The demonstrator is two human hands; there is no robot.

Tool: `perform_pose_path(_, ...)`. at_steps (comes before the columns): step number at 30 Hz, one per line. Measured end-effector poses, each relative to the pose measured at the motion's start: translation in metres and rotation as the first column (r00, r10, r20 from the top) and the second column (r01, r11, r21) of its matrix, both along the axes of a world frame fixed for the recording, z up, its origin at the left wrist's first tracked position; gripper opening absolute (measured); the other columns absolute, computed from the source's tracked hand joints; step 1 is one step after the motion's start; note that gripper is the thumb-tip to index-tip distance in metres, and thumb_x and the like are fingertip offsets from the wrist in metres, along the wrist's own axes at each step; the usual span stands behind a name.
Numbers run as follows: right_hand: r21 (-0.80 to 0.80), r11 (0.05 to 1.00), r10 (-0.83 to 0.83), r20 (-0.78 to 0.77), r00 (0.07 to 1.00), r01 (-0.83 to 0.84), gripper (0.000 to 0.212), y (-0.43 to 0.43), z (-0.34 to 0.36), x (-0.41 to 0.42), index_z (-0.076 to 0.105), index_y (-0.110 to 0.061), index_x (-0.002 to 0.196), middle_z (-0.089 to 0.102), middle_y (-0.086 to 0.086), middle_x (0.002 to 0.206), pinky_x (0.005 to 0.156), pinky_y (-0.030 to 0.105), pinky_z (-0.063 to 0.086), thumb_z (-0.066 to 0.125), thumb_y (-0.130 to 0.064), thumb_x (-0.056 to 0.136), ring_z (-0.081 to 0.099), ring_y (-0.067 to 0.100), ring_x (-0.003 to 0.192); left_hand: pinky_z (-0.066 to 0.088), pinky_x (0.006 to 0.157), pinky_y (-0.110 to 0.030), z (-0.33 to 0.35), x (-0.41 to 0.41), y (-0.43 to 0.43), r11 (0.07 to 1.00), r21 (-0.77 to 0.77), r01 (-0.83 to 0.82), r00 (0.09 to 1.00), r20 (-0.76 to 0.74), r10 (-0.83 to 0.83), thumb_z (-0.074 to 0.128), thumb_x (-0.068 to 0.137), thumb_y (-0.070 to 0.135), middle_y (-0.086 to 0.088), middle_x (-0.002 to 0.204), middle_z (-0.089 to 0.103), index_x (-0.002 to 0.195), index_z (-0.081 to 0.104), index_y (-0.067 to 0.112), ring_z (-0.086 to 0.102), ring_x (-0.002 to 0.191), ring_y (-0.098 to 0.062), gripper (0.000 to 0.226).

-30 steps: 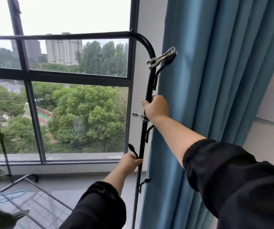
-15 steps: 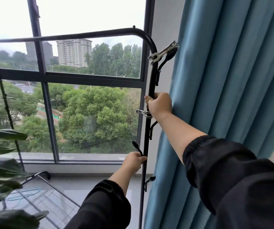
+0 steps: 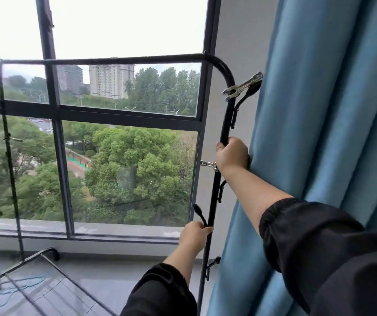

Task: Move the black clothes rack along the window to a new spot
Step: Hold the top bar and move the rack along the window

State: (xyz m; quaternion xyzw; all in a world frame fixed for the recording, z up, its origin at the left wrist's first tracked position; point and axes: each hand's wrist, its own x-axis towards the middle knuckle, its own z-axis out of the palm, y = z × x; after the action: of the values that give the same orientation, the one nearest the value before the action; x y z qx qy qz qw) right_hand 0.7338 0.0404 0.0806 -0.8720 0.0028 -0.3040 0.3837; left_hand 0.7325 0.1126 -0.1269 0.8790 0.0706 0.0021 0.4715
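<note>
Both arms in black sleeves are stretched out forward, right hand (image 3: 232,153) up high with fingers curled tight in a fist-style grip, left hand (image 3: 194,233) lower down and closer in, also closed, thumb wrapped over the top.

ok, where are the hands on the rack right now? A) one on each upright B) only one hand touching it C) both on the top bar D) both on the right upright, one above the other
D: the right hand has its grip high on the black clothes rack upright, and the left hand grips the same post lower down.
</note>
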Motion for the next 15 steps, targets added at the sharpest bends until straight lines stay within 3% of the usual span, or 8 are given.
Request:
perform_pose_path(5, -0.403, 0.9, -0.207, -0.064, 0.976, 0.164, 0.019, -0.03, 0.001, 0.002, 0.063, -0.003, 0.104, 0.068, 0.012, 0.107, 0.067, 0.026, 0.035, 0.046, -0.008, 0.097, 0.064, 0.03, 0.1, 0.049, 0.071, -0.033, 0.007, 0.008, -0.019, 0.988, 0.041, 0.148, 0.985, -0.1, -0.144, 0.049, 0.092, 0.045, -0.01, 0.087, 0.068, 0.085, 0.062, 0.011, 0.067, 0.085, -0.029, 0.037)
perform_pose_path(8, -0.563, 0.809, -0.274, -0.106, 0.956, 0.17, 0.018, -0.045, 0.014, -0.012, 0.063, -0.006, 0.106, 0.067, 0.011, 0.11, 0.071, 0.027, 0.041, 0.053, -0.007, 0.092, 0.062, 0.03, 0.103, 0.052, 0.073, -0.034, 0.024, 0.005, -0.016, 0.971, -0.091, 0.22, 0.965, -0.128, -0.231, 0.044, 0.095, 0.04, -0.009, 0.104, 0.07, 0.104, 0.063, 0.005, 0.068, 0.092, -0.025, 0.041)
perform_pose_path(11, -0.636, 0.741, -0.355, -0.103, 0.929, 0.213, 0.028, -0.046, 0.024, -0.028, 0.062, -0.008, 0.114, 0.064, 0.009, 0.115, 0.078, 0.03, 0.045, 0.054, -0.004, 0.088, 0.06, 0.029, 0.109, 0.048, 0.072, -0.029, 0.046, -0.003, -0.004, 0.949, -0.12, 0.292, 0.941, -0.142, -0.308, 0.047, 0.096, 0.036, -0.001, 0.099, 0.07, 0.102, 0.066, 0.01, 0.066, 0.085, -0.016, 0.032)
perform_pose_path(15, -0.623, 0.742, -0.343, -0.038, 0.939, 0.246, 0.024, -0.033, 0.034, -0.046, 0.064, -0.007, 0.108, 0.067, 0.009, 0.106, 0.066, 0.028, 0.04, 0.051, -0.002, 0.089, 0.062, 0.029, 0.102, 0.047, 0.066, -0.025, 0.083, -0.014, 0.025, 0.938, -0.167, 0.303, 0.948, -0.049, -0.315, 0.048, 0.096, 0.028, 0.001, 0.088, 0.071, 0.103, 0.067, 0.01, 0.066, 0.076, -0.013, 0.027)
